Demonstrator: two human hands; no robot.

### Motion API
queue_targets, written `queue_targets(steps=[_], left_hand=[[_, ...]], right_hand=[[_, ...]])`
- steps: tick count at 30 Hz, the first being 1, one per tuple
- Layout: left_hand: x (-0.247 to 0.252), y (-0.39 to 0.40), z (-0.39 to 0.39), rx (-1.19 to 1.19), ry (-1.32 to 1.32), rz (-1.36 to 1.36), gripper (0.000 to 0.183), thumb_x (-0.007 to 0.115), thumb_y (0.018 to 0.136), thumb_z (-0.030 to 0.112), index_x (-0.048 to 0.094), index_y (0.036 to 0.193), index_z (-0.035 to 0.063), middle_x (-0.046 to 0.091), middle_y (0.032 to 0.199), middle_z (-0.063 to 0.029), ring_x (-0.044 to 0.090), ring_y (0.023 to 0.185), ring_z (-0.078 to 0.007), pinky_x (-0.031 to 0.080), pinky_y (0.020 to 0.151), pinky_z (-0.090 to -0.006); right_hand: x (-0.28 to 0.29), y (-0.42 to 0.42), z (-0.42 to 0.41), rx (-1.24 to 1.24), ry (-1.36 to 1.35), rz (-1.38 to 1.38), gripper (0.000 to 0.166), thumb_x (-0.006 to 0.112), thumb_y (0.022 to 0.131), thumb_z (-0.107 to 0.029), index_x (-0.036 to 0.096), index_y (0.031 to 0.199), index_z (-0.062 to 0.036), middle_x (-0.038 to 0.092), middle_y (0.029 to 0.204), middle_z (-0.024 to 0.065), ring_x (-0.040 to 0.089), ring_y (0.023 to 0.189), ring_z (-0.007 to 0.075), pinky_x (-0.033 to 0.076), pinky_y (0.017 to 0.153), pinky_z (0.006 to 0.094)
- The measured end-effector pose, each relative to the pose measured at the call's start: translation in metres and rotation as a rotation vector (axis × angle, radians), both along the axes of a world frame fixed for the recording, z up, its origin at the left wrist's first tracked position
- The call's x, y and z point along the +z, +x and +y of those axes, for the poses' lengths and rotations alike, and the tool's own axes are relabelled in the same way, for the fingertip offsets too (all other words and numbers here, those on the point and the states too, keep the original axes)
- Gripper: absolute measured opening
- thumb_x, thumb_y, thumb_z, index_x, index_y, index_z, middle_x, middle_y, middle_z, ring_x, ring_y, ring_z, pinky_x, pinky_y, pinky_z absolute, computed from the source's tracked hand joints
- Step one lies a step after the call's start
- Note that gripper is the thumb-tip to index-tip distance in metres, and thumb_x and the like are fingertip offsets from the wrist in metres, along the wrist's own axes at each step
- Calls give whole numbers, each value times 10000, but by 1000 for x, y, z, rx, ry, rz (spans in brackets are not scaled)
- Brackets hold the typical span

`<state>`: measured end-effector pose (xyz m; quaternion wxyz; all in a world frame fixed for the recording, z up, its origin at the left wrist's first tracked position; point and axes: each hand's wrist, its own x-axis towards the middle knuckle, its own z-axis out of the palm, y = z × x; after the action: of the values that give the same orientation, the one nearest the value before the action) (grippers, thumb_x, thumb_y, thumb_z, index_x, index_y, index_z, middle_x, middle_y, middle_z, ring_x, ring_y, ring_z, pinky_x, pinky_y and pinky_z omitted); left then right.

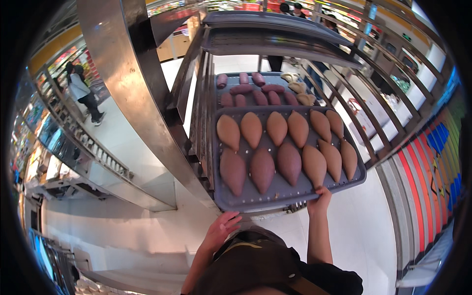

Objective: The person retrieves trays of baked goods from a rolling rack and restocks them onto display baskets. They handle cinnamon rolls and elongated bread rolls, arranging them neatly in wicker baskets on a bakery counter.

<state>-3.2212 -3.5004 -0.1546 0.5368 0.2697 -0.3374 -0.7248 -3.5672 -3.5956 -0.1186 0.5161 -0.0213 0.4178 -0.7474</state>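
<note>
My right hand [320,201] grips the front edge of a grey perforated tray [254,202], right of its middle, thumb on top. In two rows on this tray lie several pointed oval buns, some tan [252,129] and some purplish brown [262,170]. My left hand [222,228] is just below the tray's front left corner, fingers apart and holding nothing; whether a fingertip touches the rim I cannot tell. Directly behind is another tray [273,75], carrying purple rolls [260,98] and pale folded dough pieces [297,87].
A metal rack post [120,73] rises at the left, with slotted rails [206,129] beside the tray. Dark trays [276,38] sit higher in the rack. Slanted bars [356,114] line the right side. A person [81,90] stands in the aisle, left; others are at the back.
</note>
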Motion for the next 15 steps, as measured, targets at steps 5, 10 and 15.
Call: queue_targets(steps=[5,10,15], left_hand=[[23,-1,10,-131,71,-103,646,422,969,504,345,1411,39,452,1394,-147,459,1270,-312,377,1056,-438],[70,-17,0,-121,307,307,639,444,957,517,386,1383,45,509,1334,-146,502,1228,-293,381,1054,-447],[68,-28,25,-60,441,124,602,470,950,505,434,1344,51,552,1276,-134,531,1188,-292,404,1028,-443]], right_hand=[[0,-5,108,-109,90,14,75,474,556,-63,421,584,-109,405,643,40,429,641,223,425,678,366],[23,-18,183,-90,57,-25,163,510,595,-88,538,754,-63,541,757,73,524,786,230,474,711,387],[-10,-119,207,-16,-299,-191,503,533,830,-410,557,1132,-8,604,1168,166,567,1106,294,468,911,445]])
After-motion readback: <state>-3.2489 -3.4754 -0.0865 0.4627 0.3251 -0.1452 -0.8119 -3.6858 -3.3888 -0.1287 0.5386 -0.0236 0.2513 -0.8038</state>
